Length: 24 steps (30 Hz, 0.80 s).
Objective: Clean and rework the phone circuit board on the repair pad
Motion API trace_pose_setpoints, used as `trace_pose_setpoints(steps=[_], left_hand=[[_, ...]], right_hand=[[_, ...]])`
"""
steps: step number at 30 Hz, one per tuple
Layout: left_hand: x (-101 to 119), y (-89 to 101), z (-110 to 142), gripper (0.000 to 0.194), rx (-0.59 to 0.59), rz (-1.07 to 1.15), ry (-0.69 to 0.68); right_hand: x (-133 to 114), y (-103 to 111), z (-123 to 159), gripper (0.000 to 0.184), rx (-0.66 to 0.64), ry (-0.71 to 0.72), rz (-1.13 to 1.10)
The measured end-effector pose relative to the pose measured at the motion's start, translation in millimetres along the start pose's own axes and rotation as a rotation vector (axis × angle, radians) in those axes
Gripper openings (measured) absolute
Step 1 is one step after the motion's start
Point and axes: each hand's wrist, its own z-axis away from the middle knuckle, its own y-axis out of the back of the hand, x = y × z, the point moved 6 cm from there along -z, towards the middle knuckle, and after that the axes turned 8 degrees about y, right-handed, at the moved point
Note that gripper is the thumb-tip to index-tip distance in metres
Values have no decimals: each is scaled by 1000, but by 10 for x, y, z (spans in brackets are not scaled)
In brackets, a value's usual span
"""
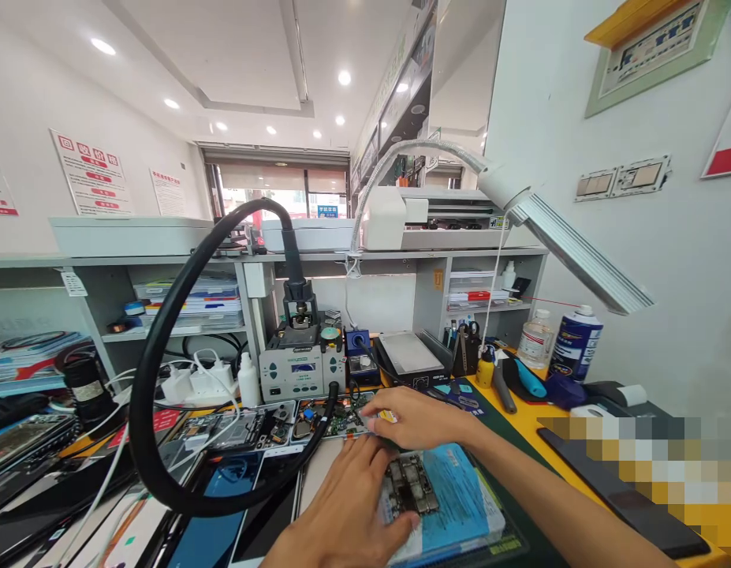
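Note:
My left hand (347, 505) lies palm down with fingers stretched and thumb apart. Its thumb rests beside a phone circuit board (413, 483), which sits on a blue-topped block (460, 493). Beyond it, my right hand (421, 418) reaches across to the left over a tray of small electronic parts (341, 426). The thumb and index finger of that hand are brought together at the tray's right end; whatever is between them is too small to make out. Under the block is a dark green mat (522, 465).
A thick black hose (141, 426) loops from the hot-air station (303, 371) across the left side. Phones and screens, one blue (214, 513), crowd the left. A lamp (583, 252) overhangs the right, above a spray can (575, 347) and clear bottle (535, 339).

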Motion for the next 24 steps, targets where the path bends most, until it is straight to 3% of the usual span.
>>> trace_pose_setpoints(steps=[5, 8, 10, 14, 16, 18, 20, 24], left_hand=[[-50, 70, 28, 56, 134, 39, -51], [-169, 366, -17, 30, 341, 88, -39], [-334, 755, -124, 25, 544, 116, 53], [-744, 1806, -555, 34, 925, 125, 337], [-898, 2262, -868, 36, 1017, 96, 450], [-1002, 2545, -1189, 36, 1027, 59, 521], [-1073, 2636, -1455, 35, 988, 22, 563], [-1181, 2513, -1694, 34, 945, -24, 619]], right_hand=[[124, 43, 239, 24, 0, -20, -66], [209, 39, 446, 23, 42, -53, -99], [253, 44, 566, 27, 80, -74, -124], [324, 49, 705, 36, 118, -96, -187], [355, 36, 744, 36, 133, -101, -207], [380, -5, 782, 35, 139, -104, -220], [394, -73, 821, 34, 136, -105, -228], [374, -220, 868, 34, 110, -90, -234]])
